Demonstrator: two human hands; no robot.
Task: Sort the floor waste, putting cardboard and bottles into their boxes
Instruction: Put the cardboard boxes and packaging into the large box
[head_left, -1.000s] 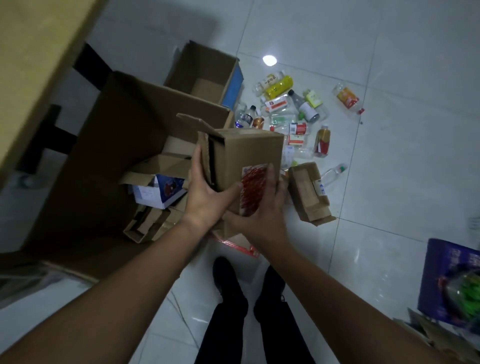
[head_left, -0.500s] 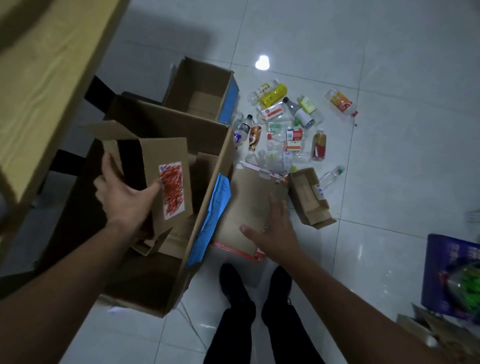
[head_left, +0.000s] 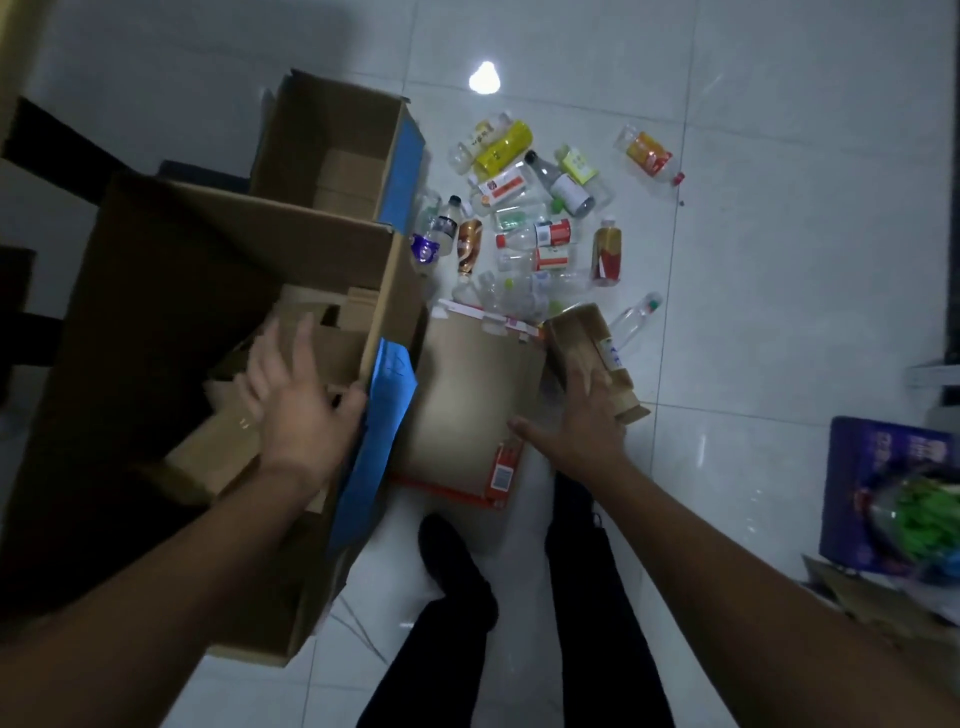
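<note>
Large cardboard box (head_left: 208, 249) stands on the floor (head_left: 779, 312), flat cardboard sheet (head_left: 467, 395) beside it, bottles (head_left: 553, 234) scattered beyond. Left hand (head_left: 306, 410) spreads open over the box; right hand (head_left: 582, 423), fingers straight, touches the small carton (head_left: 584, 338) beside the sheet.

Head-worn wide-angle view.
Faces steeply down at the tiled floor (head_left: 779, 312); left hand (head_left: 301, 410) and right hand (head_left: 582, 421) close, mid-frame.

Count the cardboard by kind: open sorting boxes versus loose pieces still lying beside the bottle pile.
Open boxes: 2 (near box, far box)
Loose pieces: 2 (flat sheet, small carton)
Total: 4
</note>
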